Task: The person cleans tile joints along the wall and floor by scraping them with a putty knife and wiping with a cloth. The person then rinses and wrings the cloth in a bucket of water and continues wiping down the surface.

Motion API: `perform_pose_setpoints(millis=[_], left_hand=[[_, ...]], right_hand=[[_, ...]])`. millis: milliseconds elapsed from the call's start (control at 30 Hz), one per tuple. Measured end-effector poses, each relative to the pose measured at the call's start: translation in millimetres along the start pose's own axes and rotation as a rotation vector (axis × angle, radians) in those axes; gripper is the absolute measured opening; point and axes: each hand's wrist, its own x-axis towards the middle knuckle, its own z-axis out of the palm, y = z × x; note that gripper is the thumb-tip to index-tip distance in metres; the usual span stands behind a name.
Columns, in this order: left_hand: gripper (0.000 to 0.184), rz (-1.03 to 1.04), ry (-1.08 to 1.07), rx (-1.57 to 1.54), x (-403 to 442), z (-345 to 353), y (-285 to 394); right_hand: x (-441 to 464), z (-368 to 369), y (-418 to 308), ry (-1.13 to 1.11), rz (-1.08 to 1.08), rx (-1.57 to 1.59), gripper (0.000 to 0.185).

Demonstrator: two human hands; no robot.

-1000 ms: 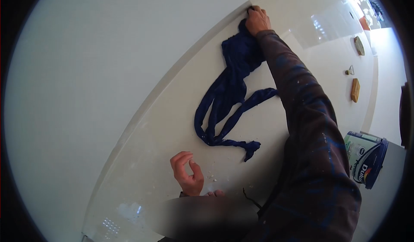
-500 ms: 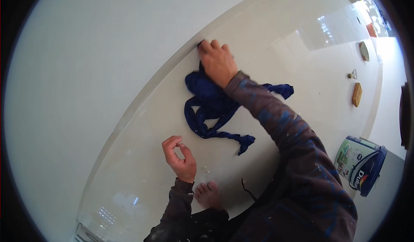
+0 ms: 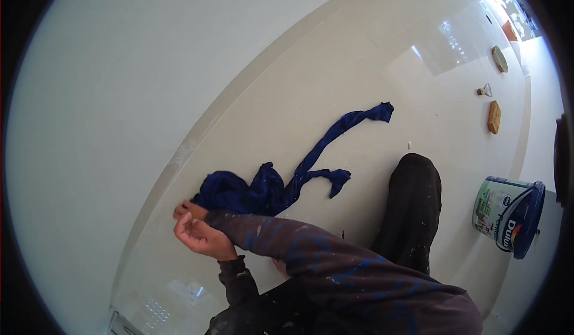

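A crumpled dark blue cloth lies along the foot of the wall, with twisted strips trailing off to the right. My right hand is on the cloth's left end, low against the skirting; the fingers are partly hidden behind my left hand and the sleeve. In front of it, my left hand hovers with loosely curled fingers and nothing in them. My right sleeve stretches across the lower edge of the cloth and covers part of it.
A white wall meets the skirting along the left. On the glossy floor to the right are a paint bucket, a wooden block, a small wire-handled item and a round lid-like piece. My dark-trousered knee stands in the middle.
My right hand has moved down and left along the skirting, dragging the blue cloth with it. My left hand has shifted left, now overlapping my right hand in view. A knee has come into view.
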Motion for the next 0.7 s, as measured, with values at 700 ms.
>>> perform_pose_setpoints(millis=[700], left_hand=[[0.033,0.656,-1.239,-0.027,-11.6,196.1,72.1]], right_hand=[[-633.8,-570.4,404.1,0.338,1.335,-0.801,0.034]])
